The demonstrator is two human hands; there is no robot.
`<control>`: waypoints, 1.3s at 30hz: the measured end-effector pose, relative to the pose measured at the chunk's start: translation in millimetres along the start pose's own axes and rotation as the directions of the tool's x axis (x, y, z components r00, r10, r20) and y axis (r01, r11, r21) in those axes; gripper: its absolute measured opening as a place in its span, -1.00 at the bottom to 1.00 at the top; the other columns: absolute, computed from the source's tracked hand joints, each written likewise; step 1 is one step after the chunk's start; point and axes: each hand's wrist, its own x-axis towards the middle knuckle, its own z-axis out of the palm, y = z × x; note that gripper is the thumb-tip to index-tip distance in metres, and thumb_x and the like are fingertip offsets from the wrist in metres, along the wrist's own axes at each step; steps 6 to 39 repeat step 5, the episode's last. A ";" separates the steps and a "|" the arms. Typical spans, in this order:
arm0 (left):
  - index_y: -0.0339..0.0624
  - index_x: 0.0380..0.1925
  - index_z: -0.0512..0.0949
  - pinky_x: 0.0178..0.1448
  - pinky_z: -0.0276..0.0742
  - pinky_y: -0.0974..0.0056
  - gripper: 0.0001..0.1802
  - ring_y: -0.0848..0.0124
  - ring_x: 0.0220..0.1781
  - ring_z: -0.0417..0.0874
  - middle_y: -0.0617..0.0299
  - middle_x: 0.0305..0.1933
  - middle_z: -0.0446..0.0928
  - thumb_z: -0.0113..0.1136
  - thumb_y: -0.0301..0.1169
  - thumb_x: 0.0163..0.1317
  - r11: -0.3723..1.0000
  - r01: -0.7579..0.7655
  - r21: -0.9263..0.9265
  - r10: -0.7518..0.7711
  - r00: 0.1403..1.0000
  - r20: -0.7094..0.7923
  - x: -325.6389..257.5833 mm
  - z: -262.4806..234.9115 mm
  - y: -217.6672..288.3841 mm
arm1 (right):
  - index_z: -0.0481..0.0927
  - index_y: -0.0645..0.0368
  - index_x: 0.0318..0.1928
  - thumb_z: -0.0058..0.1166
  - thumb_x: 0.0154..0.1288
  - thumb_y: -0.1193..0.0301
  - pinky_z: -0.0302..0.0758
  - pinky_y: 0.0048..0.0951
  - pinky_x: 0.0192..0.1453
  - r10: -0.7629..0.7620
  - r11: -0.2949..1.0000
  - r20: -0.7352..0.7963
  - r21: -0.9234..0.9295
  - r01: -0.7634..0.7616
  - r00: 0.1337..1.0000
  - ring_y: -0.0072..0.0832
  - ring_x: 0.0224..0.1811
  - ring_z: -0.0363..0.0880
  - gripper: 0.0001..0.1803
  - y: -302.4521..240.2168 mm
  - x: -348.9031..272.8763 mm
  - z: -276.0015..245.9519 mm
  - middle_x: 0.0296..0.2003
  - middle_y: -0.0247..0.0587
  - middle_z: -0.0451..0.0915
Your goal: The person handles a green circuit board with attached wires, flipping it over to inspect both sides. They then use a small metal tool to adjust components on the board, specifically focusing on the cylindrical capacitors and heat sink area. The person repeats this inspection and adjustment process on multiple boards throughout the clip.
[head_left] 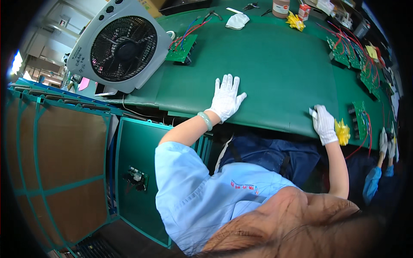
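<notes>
My left hand [226, 98], in a white glove, lies flat on the green mat [275, 64] with its fingers spread and nothing in it. A pale green bangle [206, 121] circles that wrist. My right hand [324, 124], also gloved in white, rests by the mat's front edge with its fingers curled. A small white bit [312, 112] shows at its fingertips, too small to name. Close beside this hand sits a yellow bundle [342, 131]. Just beyond that is a green circuit board [359, 120] with red wires.
A grey box fan [124, 49] stands at the left, next to a wired circuit board [182, 50]. More wired boards [344, 53] lie at the right. A white cloth [237, 21] and a bottle [281, 7] are at the back. A co-worker's gloved hands [384, 141] are at far right.
</notes>
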 end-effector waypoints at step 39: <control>-0.37 0.39 0.13 0.53 -0.15 -0.26 -0.19 -0.18 0.52 0.07 -0.37 0.44 0.11 0.02 0.01 0.34 0.999 0.010 -0.039 -0.006 0.995 0.099 6.6 -6.3 -2.4 | 0.50 0.11 -0.08 0.12 0.22 0.48 0.50 -0.10 -0.32 -0.157 0.982 0.091 0.121 0.145 0.983 -0.01 -0.32 0.58 -0.75 4.8 27.1 6.9 -0.32 -0.04 0.55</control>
